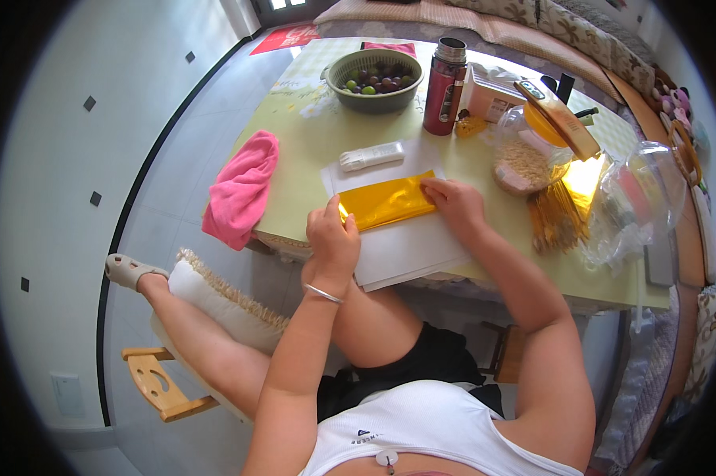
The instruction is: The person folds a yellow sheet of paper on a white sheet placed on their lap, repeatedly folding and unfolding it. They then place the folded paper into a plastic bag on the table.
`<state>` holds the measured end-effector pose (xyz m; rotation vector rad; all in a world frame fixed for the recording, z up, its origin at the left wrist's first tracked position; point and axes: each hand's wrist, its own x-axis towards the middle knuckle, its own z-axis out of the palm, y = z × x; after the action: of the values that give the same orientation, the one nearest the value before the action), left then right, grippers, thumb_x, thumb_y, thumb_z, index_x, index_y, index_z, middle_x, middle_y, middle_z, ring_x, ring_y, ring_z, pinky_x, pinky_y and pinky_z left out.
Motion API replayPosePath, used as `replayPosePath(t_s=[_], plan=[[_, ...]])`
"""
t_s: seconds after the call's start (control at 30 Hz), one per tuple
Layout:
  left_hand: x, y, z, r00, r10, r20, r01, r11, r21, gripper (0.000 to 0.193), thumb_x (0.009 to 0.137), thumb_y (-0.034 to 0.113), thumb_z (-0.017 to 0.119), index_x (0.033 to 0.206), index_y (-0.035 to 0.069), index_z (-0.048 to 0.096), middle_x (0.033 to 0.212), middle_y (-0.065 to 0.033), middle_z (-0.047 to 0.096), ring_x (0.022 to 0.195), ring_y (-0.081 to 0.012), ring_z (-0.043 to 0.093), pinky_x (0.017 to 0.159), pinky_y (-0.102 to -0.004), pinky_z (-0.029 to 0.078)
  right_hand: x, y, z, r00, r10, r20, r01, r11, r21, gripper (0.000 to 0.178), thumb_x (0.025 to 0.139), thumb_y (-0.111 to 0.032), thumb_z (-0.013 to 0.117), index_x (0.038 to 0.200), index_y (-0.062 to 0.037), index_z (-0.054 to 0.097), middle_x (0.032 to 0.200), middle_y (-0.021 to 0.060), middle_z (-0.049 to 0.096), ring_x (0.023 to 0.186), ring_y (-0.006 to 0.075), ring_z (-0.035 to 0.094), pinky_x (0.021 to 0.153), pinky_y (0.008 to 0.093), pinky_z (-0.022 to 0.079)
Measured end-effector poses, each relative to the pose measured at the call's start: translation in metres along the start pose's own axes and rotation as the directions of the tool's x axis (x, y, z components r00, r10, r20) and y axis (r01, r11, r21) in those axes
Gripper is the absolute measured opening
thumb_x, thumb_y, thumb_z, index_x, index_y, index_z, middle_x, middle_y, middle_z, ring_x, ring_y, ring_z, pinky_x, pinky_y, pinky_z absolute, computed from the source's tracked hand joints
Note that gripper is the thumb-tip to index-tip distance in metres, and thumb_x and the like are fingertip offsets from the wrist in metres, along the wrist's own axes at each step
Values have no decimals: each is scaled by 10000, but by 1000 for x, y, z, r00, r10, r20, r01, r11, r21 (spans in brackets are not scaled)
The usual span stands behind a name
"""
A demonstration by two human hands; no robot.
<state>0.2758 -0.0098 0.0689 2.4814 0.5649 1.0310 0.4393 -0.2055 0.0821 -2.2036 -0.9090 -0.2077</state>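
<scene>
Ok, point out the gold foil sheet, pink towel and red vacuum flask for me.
Gold foil sheet (388, 201), head view: middle of its face.
Pink towel (242, 190), head view: middle of its bunched cloth.
Red vacuum flask (444, 94), head view: middle of its body.

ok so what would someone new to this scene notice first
The shiny gold sheet stands out most, held at its two ends by the left hand and right hand over white paper. Next come the bright pink cloth at the table's left edge and the dark red flask standing beyond the sheet.
</scene>
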Motion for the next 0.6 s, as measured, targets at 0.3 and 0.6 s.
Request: replayPosePath(t_s=[0.3, 0.6], plan=[[-1, 3, -5, 999, -18, 46, 18, 1000, 2, 292, 829, 44, 680, 1117, 1, 688, 897, -164, 659, 923, -346, 592, 850, -454, 486, -2, -4, -3, 999, 40, 2, -40, 998, 43, 192, 914, -263, 673, 1049, -157, 760, 897, 93, 714, 814, 300, 678, 744, 406, 532], [0, 2, -3, 1000, -8, 8, 8, 1000, 3, 192, 824, 33, 666, 1014, 6, 684, 878, -161, 682, 900, -351, 607, 854, -456, 489, -3, -4, -7, 995, 82, 60, -92, 977, 193, 200, 908, -194, 697, 1078, -107, 758, 939, 102, 726, 802, 221, 698, 742, 322, 532]])
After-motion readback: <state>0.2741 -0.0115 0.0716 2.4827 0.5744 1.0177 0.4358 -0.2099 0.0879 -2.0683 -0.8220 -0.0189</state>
